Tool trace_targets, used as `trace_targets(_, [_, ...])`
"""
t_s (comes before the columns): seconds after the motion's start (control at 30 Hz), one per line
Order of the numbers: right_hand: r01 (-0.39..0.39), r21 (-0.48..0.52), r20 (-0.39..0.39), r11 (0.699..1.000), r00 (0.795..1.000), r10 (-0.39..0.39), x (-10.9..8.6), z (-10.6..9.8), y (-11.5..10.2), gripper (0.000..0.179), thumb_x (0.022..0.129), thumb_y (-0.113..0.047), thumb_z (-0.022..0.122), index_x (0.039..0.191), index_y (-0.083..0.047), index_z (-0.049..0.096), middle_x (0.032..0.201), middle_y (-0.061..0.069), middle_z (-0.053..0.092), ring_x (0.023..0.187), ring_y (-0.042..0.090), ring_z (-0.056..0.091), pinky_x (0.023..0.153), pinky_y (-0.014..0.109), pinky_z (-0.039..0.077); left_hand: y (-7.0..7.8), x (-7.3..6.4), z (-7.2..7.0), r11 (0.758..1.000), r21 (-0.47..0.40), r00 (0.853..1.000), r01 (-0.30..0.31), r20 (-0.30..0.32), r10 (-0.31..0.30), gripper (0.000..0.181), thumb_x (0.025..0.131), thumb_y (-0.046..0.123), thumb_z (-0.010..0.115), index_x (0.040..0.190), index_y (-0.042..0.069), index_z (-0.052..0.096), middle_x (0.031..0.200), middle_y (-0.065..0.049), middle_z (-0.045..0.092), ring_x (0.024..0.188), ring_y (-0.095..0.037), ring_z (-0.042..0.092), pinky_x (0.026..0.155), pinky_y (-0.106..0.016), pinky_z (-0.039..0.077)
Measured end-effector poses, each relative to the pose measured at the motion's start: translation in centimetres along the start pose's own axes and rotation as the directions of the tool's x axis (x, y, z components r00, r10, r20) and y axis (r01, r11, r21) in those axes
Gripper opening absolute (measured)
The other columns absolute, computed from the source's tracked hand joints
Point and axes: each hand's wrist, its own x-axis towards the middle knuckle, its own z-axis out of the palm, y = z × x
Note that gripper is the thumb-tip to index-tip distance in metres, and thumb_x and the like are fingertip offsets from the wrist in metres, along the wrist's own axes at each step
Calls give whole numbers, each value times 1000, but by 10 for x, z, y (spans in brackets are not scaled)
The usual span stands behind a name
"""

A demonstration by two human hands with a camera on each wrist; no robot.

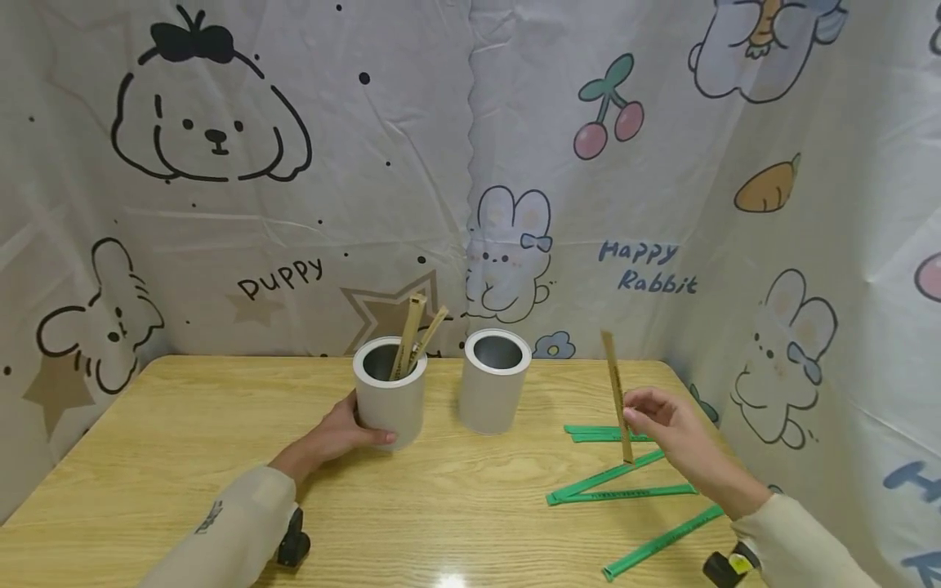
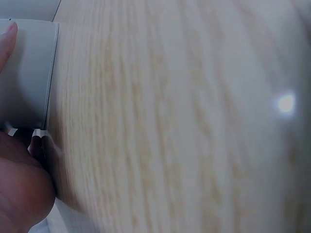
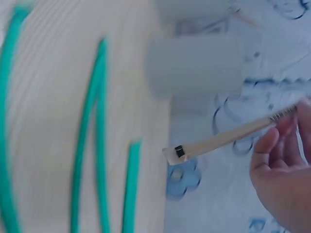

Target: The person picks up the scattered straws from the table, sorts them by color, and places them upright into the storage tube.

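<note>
On the left, a white cylindrical holder (image 1: 390,412) stands upright with several tan sticks (image 1: 408,339) leaning in it. My left hand (image 1: 341,429) grips its lower side, thumb across the front; the other fingers are mostly hidden. The left wrist view catches part of that holder (image 2: 29,73) and the heel of the hand (image 2: 24,179). Held almost upright above the table, a slim tan wrapped stick (image 1: 617,396) is pinched between thumb and fingers of my right hand (image 1: 672,429). Dark print and a clear wrapper end show on this stick (image 3: 228,138) in the right wrist view.
A second white holder (image 1: 494,392) stands just right of the first, with no sticks showing above its rim. Several green strips (image 1: 632,494) lie on the wooden table (image 1: 441,506), below and around my right hand. A printed cloth (image 1: 412,163) hangs behind the table.
</note>
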Motion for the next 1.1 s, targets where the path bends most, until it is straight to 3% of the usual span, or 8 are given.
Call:
trace_targets(0.13, [30,205,-120,978,993,-6,20,19,-17,12,105,-9,53,111,-13,63,98,-12,68,87,3,64,82,18,56,0,-1,0,1000,-5,1000,-4,5,4,110,80,28,86,159,-3,15,158,-29,35,145,-47,38,118,-61,33])
trace_targets(0.3, [68,451,-199,890,980,26,49,47,-37,17,103,-7,55,105,-20,64,97,-10,68,87,3,65,83,17,57,-2,0,0,1000,-5,1000,1,3,-1,109,80,27,87,158,-3,16,157,-29,36,144,-47,40,118,-60,34])
trace_targets(0.6, [133,634,-298,762,951,82,105,106,-79,23,103,-1,51,98,-19,64,89,-7,65,81,6,64,81,19,56,-1,1,0,1000,-15,1000,3,5,-3,108,80,26,86,158,-2,16,158,-29,36,144,-47,39,118,-60,34])
trace_targets(0.8, [148,704,-312,695,943,116,136,147,-98,26,103,2,51,93,-19,63,88,-6,65,80,7,64,80,19,56,-1,1,-2,1000,11,1000,0,-4,0,109,80,28,86,159,-3,16,157,-30,37,143,-47,40,117,-60,35])
trace_targets(0.93, [156,705,-311,692,945,104,149,174,-97,25,101,4,52,94,-16,63,87,-6,66,78,6,64,78,19,56,-2,3,-1,1000,14,1000,2,-3,-2,110,80,29,86,159,-2,17,157,-29,37,143,-46,41,117,-60,36])
trace_targets(1.1, [124,654,-323,746,938,126,158,199,-88,15,99,5,56,100,-9,62,88,-6,65,77,5,64,77,19,57,-3,3,-1,1000,22,1000,16,-5,-16,110,80,31,86,159,-1,17,158,-28,37,144,-45,41,118,-59,35])
